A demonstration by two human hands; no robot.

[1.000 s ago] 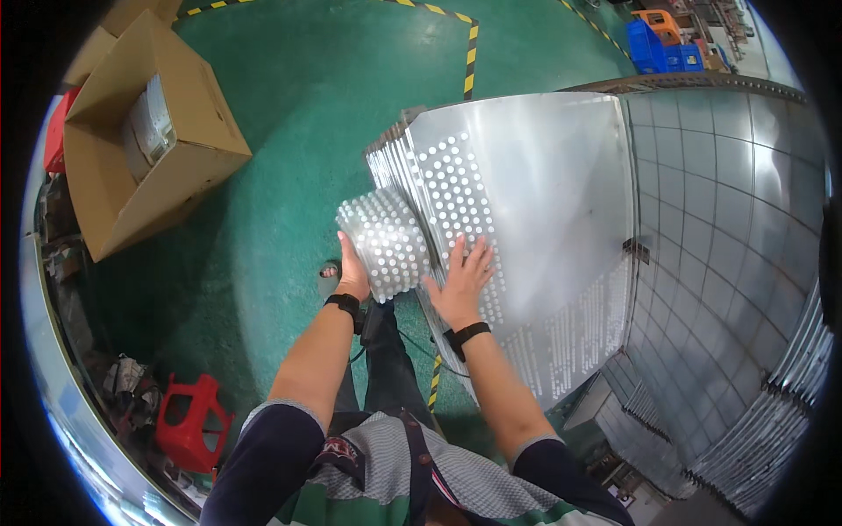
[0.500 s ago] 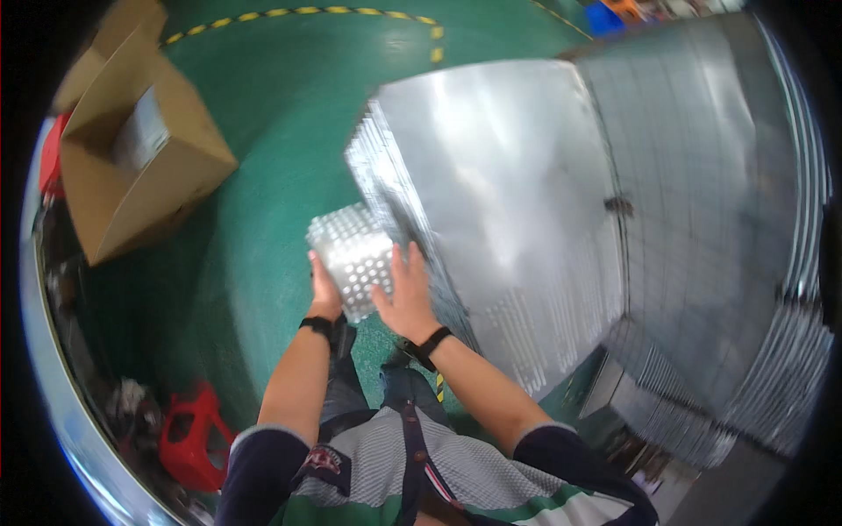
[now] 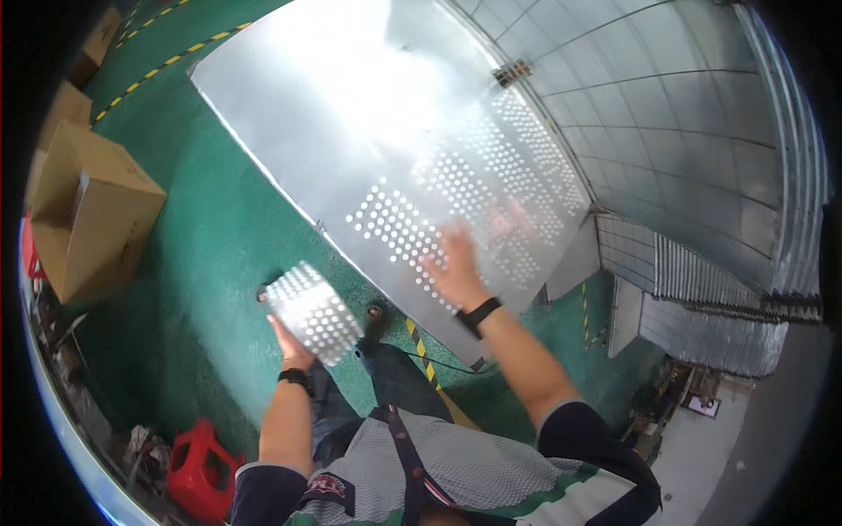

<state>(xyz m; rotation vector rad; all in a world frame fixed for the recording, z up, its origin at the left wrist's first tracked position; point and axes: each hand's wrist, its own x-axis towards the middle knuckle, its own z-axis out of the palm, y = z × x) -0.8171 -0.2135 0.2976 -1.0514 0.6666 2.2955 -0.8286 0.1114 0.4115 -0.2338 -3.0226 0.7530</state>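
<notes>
My left hand (image 3: 291, 344) is closed on the lower left side of a silver block with rows of round bright dots (image 3: 314, 309), held above the floor beside the table. Whether the dots are holes or bumps I cannot tell. My right hand (image 3: 458, 270), slightly blurred, has its fingers apart and holds nothing. It is over the near part of a shiny metal-topped table (image 3: 289, 114), at groups of small round silver dots (image 3: 395, 219) laid in rows. Whether it touches them cannot be made out.
At the left stands an open cardboard box (image 3: 114, 202), with more boxes behind it. A red plastic stool (image 3: 202, 469) is at the lower left. Upright metal panels (image 3: 649, 114) border the table's right side. Yellow-black tape (image 3: 167, 61) marks the green floor (image 3: 206, 210).
My right hand has left the silver block and moved right, over the table. My left hand keeps the block, now lower and further left. The view has turned toward the table.
</notes>
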